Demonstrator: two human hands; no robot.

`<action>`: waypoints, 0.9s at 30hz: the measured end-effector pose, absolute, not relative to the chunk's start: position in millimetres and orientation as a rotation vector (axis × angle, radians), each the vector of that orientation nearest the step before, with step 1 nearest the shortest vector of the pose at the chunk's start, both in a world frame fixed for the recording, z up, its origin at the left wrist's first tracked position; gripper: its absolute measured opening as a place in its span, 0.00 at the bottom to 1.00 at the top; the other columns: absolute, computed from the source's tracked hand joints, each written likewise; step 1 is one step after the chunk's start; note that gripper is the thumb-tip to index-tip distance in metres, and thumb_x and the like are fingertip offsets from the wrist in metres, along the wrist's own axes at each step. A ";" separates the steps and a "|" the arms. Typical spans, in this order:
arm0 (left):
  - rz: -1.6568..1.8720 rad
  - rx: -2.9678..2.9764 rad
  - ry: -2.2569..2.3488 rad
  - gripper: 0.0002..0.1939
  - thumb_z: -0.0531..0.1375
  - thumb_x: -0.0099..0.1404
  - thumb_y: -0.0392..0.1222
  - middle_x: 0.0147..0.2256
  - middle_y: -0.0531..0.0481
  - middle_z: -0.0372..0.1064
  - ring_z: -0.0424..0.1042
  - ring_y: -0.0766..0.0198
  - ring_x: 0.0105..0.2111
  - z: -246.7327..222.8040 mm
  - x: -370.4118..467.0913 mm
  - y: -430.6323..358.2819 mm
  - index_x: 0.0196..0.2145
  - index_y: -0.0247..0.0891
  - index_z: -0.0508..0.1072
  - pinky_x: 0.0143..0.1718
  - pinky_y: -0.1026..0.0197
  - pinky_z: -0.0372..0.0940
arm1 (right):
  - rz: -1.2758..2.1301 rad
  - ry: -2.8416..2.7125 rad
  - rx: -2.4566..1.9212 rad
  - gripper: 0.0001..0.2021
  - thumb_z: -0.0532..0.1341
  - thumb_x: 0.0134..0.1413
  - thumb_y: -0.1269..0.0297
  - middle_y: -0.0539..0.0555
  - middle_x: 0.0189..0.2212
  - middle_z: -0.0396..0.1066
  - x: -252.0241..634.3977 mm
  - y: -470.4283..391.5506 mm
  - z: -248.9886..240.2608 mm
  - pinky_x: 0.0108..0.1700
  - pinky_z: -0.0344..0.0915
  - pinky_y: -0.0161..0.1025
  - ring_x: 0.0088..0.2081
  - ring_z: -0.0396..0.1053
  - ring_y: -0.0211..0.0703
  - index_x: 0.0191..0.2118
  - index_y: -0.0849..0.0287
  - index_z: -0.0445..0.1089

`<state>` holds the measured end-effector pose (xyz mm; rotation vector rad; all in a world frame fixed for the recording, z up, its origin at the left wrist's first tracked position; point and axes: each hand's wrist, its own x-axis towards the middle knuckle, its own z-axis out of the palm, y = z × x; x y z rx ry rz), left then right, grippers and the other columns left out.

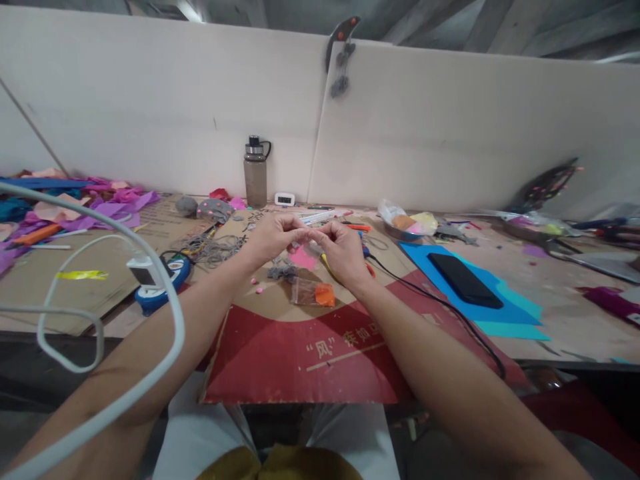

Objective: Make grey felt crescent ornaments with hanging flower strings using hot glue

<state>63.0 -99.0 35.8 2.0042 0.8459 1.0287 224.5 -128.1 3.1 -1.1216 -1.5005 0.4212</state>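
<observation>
My left hand point(277, 237) and my right hand point(341, 251) meet fingertip to fingertip above the cardboard sheet point(260, 360). Both are pinched closed; whatever lies between the fingertips is too small to make out. Just below them is a pink paper piece point(304, 258). Grey yarn bits point(283, 271) lie under my left hand. Nearer me rests a small clear bag point(301, 291) with an orange paper piece point(325, 295) at its right end. Small pink balls point(259, 291) sit to the left. Partly hidden behind my right hand is a yellow and orange tool.
A white cable point(177, 320) loops close across the left side. A blue power strip point(150, 299) stands at left, a brown bottle point(256, 177) at the back. On the right, a black phone point(465, 280) lies on blue sheets point(425, 267). Colored paper scraps point(110, 207) heap at far left.
</observation>
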 end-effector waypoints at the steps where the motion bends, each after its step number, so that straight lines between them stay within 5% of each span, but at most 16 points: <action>1: 1.018 1.965 0.830 0.13 0.63 0.57 0.47 0.23 0.49 0.71 0.67 0.71 0.20 33.9 62.4 -96.8 0.26 0.33 0.73 0.23 0.67 0.64 | 0.467 -1.488 -1.112 0.13 0.62 0.49 0.54 0.48 0.21 0.65 225.2 -126.0 2.1 0.28 0.55 0.34 0.24 0.57 0.34 0.24 0.60 0.68; 6: 0.968 1.772 0.806 0.15 0.64 0.54 0.51 0.23 0.50 0.69 0.66 0.70 0.22 24.6 58.1 -83.9 0.27 0.33 0.74 0.23 0.67 0.65 | 0.724 -1.509 -1.059 0.14 0.60 0.49 0.53 0.47 0.19 0.62 231.9 -117.8 -4.0 0.27 0.55 0.34 0.23 0.56 0.34 0.25 0.59 0.66; 19: 0.999 1.704 0.900 0.16 0.66 0.50 0.51 0.24 0.50 0.70 0.64 0.71 0.21 18.5 60.6 -80.8 0.25 0.33 0.72 0.20 0.68 0.61 | 0.597 -1.449 -1.238 0.13 0.62 0.44 0.55 0.49 0.19 0.67 237.0 -114.8 -5.8 0.24 0.55 0.34 0.20 0.58 0.35 0.25 0.61 0.71; 27: 0.938 1.726 0.896 0.14 0.64 0.54 0.48 0.19 0.53 0.66 0.61 0.73 0.17 14.1 62.9 -77.3 0.22 0.33 0.71 0.18 0.69 0.59 | 0.540 -1.553 -1.225 0.11 0.58 0.48 0.58 0.47 0.18 0.63 237.2 -111.9 -11.1 0.26 0.54 0.34 0.22 0.57 0.35 0.21 0.59 0.64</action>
